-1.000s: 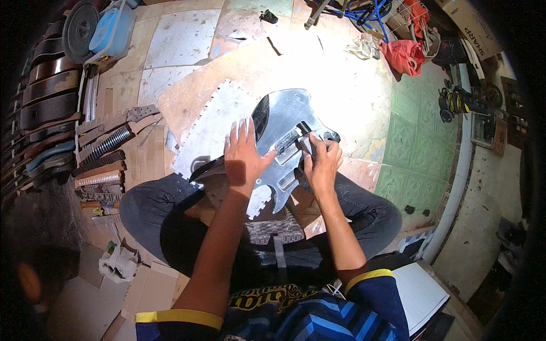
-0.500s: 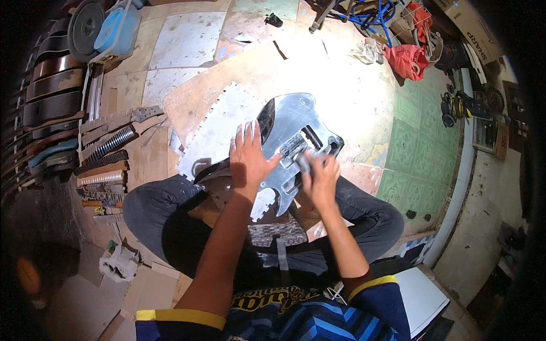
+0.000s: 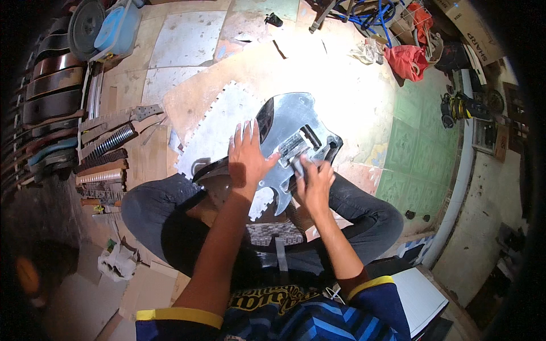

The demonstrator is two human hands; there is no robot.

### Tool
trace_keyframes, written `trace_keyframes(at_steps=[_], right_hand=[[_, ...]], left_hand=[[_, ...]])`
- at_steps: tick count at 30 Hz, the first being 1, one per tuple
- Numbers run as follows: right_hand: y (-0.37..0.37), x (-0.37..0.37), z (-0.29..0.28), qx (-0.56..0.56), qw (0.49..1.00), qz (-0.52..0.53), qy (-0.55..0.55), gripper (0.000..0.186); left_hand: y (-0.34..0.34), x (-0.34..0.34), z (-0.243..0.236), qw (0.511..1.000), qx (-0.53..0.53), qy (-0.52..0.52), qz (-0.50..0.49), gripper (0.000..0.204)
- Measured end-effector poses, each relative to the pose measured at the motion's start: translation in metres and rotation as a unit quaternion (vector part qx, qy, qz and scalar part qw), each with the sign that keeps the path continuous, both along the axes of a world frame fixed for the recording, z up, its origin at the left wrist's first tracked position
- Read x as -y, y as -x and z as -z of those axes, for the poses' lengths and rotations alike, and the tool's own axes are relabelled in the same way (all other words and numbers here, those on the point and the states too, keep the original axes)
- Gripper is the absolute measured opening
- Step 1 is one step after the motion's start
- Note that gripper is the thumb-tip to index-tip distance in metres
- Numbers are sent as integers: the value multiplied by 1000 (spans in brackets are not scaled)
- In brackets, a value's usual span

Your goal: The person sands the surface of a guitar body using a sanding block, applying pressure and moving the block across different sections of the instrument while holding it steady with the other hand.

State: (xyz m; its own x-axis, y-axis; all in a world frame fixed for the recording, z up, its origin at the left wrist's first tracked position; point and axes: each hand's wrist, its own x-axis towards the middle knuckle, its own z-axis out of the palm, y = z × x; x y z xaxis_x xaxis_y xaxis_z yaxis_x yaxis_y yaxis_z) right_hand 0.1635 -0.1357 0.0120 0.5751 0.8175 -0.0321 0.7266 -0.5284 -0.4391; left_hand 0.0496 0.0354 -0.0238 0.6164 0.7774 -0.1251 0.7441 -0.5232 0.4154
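Observation:
A grey-black electric guitar body [image 3: 291, 116] with routed cavities lies across my lap, over a white foam mat [image 3: 213, 128] with jigsaw edges. My left hand [image 3: 246, 159] lies flat on the body's left part, fingers stretched out and pointing away from me. Close to the cavities on the right, my right hand [image 3: 316, 181] is closed around a small greyish block [image 3: 297, 166] and holds it against the body's surface. Motion blur and the fingers hide the block's exact kind. Pale dusty patches show around the middle cavity.
Guitar necks [image 3: 128, 128] and coil-wrapped parts lie at the left, beside a rack of curved guitar pieces [image 3: 54, 105]. A blue plastic tub [image 3: 114, 31] stands at the far left. Red cloth [image 3: 408, 62] and a yellow-black tool [image 3: 466, 106] are on the right.
My right hand has shifted slightly left and toward me with the block, along the guitar body. My left hand has stayed nearly in place.

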Motion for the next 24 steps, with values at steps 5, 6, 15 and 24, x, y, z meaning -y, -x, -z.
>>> trace_keyframes(at_steps=[5, 6, 15, 24], right_hand=[[-43, -31, -1, -7, 998, 54, -37, 53], [-33, -22, 5, -9, 998, 57, -33, 53], [-32, -20, 5, 7, 999, 43, -22, 52], [-24, -21, 5, -12, 997, 60, -43, 56]], left_hand=[[2, 5, 3, 1000, 14, 19, -14, 102], [2, 7, 4, 1000, 9, 22, -5, 103], [3, 9, 2, 999, 11, 32, -11, 103], [2, 6, 3, 1000, 19, 24, -6, 103]])
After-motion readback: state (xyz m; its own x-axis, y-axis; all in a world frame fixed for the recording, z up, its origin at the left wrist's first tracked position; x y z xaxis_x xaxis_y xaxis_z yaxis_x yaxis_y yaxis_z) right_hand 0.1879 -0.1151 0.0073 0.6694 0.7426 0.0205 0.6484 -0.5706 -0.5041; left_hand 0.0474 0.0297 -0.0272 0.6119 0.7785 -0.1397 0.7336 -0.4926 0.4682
